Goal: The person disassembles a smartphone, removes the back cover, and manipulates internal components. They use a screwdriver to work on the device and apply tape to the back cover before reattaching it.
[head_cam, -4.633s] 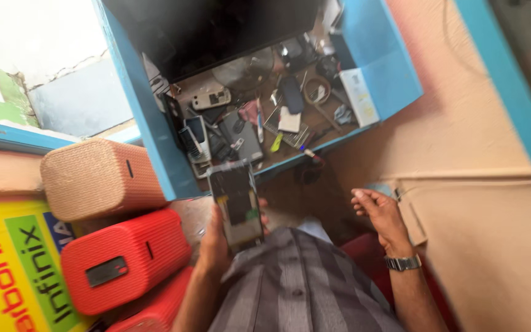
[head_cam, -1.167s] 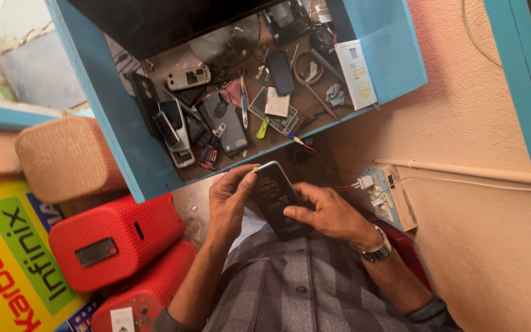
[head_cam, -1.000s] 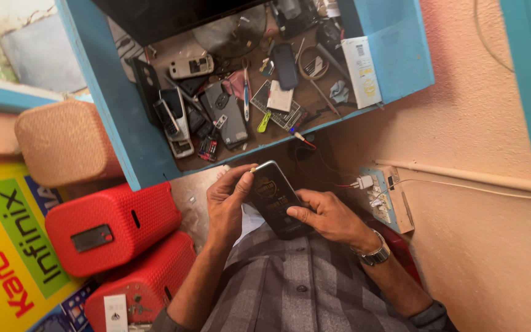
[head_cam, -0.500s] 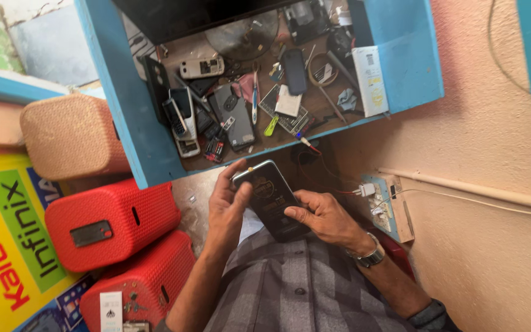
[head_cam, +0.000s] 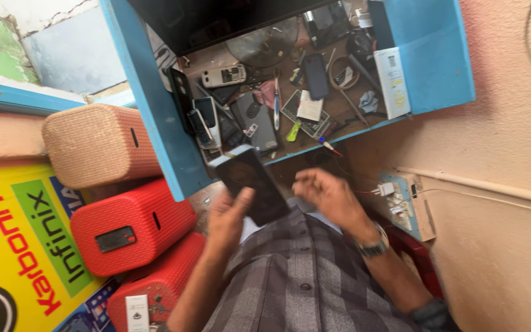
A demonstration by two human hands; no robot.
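The left hand point(head_cam: 228, 215) is raised in front of the chest, palm up, with the thumb stretched up and across and the fingers curled underneath in a grip; its bare forearm runs down and to the left toward the lower edge of the view. The right hand point(head_cam: 327, 195) hangs just beside it, apart from it, blurred, fingers loosely bent and spread, holding nothing. A watch sits on the right wrist, and the forearm angles down to the right into a dark cuff.
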